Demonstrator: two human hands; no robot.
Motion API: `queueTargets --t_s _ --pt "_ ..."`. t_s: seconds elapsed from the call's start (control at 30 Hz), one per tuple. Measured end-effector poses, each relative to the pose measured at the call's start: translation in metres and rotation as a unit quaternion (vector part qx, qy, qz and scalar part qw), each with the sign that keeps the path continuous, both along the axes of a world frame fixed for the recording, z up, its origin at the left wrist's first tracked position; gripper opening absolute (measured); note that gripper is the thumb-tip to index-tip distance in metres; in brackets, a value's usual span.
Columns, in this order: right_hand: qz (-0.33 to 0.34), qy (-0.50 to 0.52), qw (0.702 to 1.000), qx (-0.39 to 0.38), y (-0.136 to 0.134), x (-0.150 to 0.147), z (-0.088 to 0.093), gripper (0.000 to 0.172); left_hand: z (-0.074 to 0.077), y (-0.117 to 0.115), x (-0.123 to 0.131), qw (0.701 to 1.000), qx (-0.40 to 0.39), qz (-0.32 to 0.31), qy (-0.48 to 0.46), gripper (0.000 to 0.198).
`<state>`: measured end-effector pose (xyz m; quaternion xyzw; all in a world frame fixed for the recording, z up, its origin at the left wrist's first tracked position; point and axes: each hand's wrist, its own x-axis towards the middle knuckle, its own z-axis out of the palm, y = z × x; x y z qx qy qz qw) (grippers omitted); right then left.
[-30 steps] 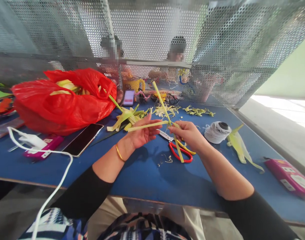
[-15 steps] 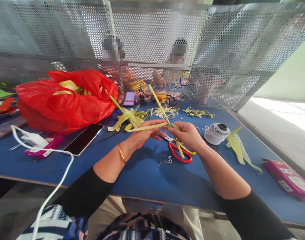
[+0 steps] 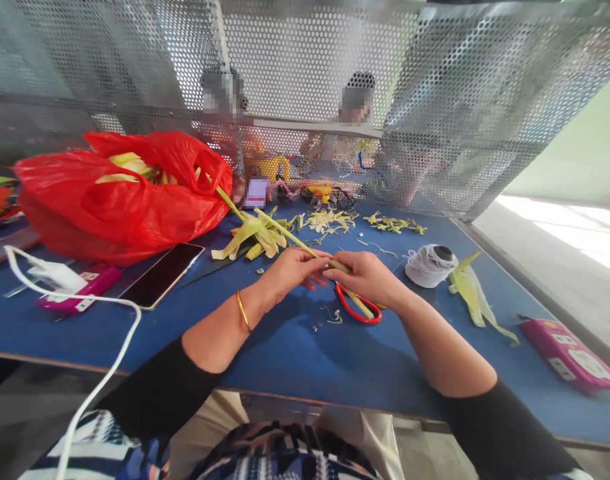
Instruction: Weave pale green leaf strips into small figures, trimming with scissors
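My left hand and my right hand meet near the middle of the blue table, both closed round a pale green husk strip. One end of the strip points up and left; its other end comes out below my right hand. Beneath my right hand lie scissors with a red handle; their blades are hidden. A pile of husk pieces lies just beyond my left hand. The spool of white string stands right of my right hand.
A red plastic bag holding husks fills the left. Nearer are a phone, a pink case and a white cable. Husk scraps lie ahead; a perforated metal screen stands behind, with people beyond. Another pink case is at right.
Both hands have drawn closer together round the strip. Its upper end has swung down to the left, and the separate strip end that lay across my left wrist no longer shows.
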<state>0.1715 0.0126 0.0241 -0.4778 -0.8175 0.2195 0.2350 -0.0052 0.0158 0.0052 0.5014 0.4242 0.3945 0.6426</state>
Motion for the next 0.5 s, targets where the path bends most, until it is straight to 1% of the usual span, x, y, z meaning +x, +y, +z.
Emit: queueTargets --t_s 0.1,0.23,0.33,0.43,0.5 --pt "-0.029 0.016 0.999 0.0 0.0018 0.0023 0.0003 0.03 0.0017 0.0002 -0.0008 0.999 -0.028 0.029 -0.012 0.018" --pt "-0.065 0.042 0.997 0.006 0.002 0.0034 0.0018 0.034 0.0019 0.0008 -0.0005 0.999 -0.037 0.025 -0.015 0.021" --pt "-0.055 0.072 0.996 0.001 0.0005 0.0011 0.0021 0.035 -0.0016 0.0011 0.002 0.999 -0.028 0.027 0.004 0.015" --pt "-0.033 0.116 0.992 -0.044 0.002 0.0013 0.0013 0.034 -0.003 0.0011 0.0032 0.999 -0.028 0.017 0.015 0.008" --pt "-0.044 0.129 0.988 -0.072 0.0056 0.0046 0.0015 0.035 -0.0015 0.0009 0.0023 0.999 -0.034 0.007 0.02 0.009"
